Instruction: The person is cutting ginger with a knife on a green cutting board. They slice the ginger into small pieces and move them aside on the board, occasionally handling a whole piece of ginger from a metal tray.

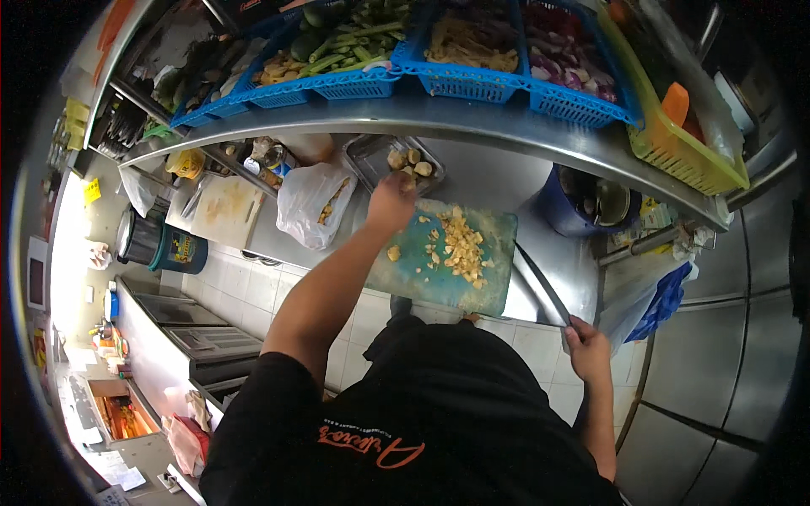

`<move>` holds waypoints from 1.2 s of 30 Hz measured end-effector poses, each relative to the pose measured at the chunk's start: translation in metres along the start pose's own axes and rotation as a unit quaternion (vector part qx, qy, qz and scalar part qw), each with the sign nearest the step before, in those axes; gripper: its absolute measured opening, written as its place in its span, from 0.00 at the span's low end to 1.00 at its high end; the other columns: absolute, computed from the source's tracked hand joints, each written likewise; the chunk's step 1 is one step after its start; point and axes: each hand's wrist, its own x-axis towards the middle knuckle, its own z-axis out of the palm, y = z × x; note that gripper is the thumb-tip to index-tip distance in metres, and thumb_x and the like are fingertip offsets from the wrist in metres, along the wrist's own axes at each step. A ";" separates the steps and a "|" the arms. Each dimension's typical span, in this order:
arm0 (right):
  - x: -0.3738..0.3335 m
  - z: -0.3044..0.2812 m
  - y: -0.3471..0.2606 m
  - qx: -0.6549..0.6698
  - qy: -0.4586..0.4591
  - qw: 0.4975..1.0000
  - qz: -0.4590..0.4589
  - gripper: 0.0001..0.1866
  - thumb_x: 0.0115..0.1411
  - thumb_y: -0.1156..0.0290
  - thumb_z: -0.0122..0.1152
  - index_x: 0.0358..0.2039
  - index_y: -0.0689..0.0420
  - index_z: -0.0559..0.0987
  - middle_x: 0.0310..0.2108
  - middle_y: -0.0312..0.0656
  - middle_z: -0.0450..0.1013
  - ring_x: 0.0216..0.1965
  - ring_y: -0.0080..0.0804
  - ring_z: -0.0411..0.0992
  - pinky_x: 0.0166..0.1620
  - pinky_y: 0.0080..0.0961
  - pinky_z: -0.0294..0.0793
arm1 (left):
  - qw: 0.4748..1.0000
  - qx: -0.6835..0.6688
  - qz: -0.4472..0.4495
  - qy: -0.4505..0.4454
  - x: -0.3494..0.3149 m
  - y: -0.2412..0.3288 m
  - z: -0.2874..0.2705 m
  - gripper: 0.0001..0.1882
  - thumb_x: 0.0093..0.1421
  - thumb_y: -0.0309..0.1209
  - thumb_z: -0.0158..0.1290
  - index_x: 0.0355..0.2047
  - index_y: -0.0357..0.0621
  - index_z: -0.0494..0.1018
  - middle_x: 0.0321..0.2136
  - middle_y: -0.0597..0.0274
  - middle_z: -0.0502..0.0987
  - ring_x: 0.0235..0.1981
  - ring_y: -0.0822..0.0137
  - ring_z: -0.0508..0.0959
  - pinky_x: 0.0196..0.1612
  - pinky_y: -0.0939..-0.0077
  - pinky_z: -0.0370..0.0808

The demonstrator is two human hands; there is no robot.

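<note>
My right hand (588, 350) grips the handle of a long dark kitchen knife (542, 282), its blade slanting away past the right edge of a green cutting board (401, 282). Diced pale-yellow pieces (462, 251) are heaped on the right half of the board, with smaller bits scattered to their left. A single larger chunk (393, 253) lies near the left side. My left hand (393, 202) reaches over the near edge of a clear tray (369, 152) holding several peeled pale chunks (396, 159). Its fingers are curled together, hiding what they may hold.
Left of the tray sits a white plastic bag (308, 202) with pale pieces inside. A blue bucket (567, 202) containing metal utensils stands right. Overhead, a steel shelf (337, 114) carries blue vegetable baskets (468, 80) and a yellow crate (675, 148). Further left is a white cutting board (226, 207).
</note>
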 end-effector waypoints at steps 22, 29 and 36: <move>0.013 0.021 0.012 0.016 -0.029 0.999 0.005 0.21 0.65 0.67 0.64 0.55 0.64 0.79 0.29 0.37 0.78 0.29 0.21 0.71 0.36 0.22 0.72 | 0.981 0.183 -0.070 -0.015 0.043 -0.031 -0.025 0.17 0.60 0.43 0.49 0.40 0.46 0.80 0.39 0.46 0.82 0.44 0.43 0.81 0.48 0.52 0.78; 0.017 0.021 -0.019 -0.032 -0.043 0.999 0.007 0.23 0.63 0.60 0.66 0.54 0.59 0.80 0.41 0.52 0.82 0.44 0.37 0.81 0.50 0.30 0.77 | 0.925 0.339 0.065 -0.157 0.088 -0.115 0.059 0.21 0.59 0.28 0.50 0.53 0.57 0.79 0.53 0.54 0.79 0.53 0.53 0.79 0.53 0.59 0.78; -0.006 0.022 -0.017 -0.059 -0.072 0.995 0.041 0.22 0.64 0.61 0.64 0.54 0.62 0.79 0.44 0.57 0.81 0.46 0.43 0.80 0.51 0.34 0.76 | 0.896 0.326 0.129 -0.273 0.105 -0.065 0.050 0.24 0.58 0.26 0.52 0.57 0.54 0.76 0.53 0.50 0.79 0.54 0.52 0.79 0.54 0.59 0.78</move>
